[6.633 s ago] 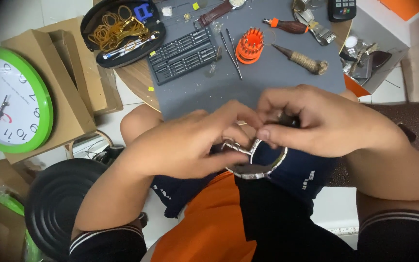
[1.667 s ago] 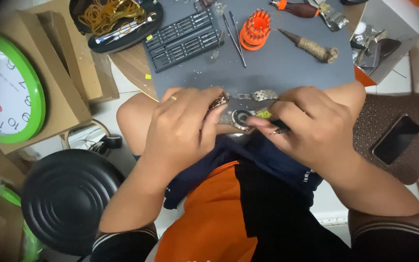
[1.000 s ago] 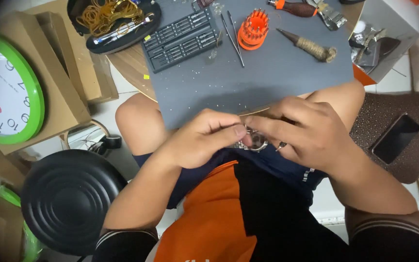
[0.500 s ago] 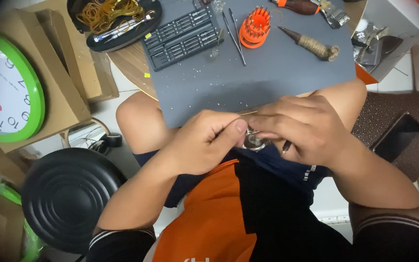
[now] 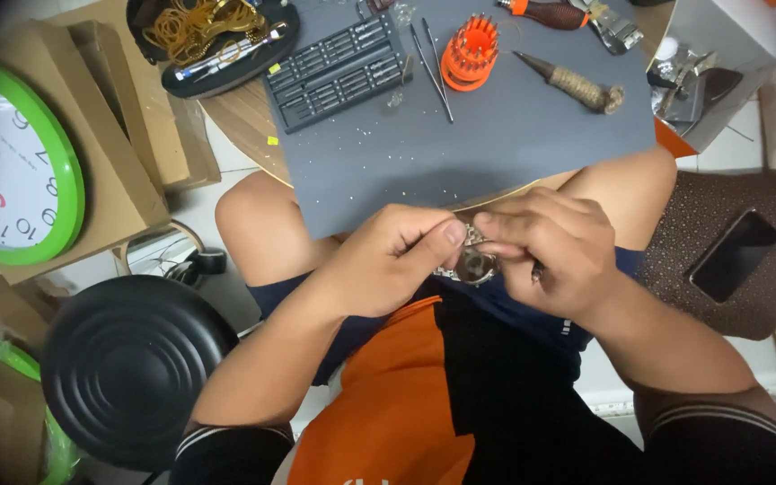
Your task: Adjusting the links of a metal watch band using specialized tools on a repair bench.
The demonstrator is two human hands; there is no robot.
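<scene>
A silver metal wristwatch (image 5: pixel 472 260) with a link band is held between both hands over my lap, just below the near edge of a grey work mat (image 5: pixel 460 135). My left hand (image 5: pixel 386 265) pinches the watch band from the left with thumb and fingers. My right hand (image 5: pixel 554 256) grips the watch from the right, fingers curled over it and hiding most of the case. A thin dark tool tip seems to stick out under my right fingers.
On the mat lie a black screwdriver bit set (image 5: pixel 339 67), tweezers (image 5: pixel 431 58), an orange round tool holder (image 5: pixel 471 52) and a rope-wrapped awl (image 5: pixel 572 85). A green-rimmed wall clock (image 5: pixel 11 166) rests on cardboard at left, a black round stool (image 5: pixel 132 368) below, a phone (image 5: pixel 734 254) at right.
Both hands came down off the mat toward my lap with the watch and have stayed close together there, with only slight finger shifts in the last half second.
</scene>
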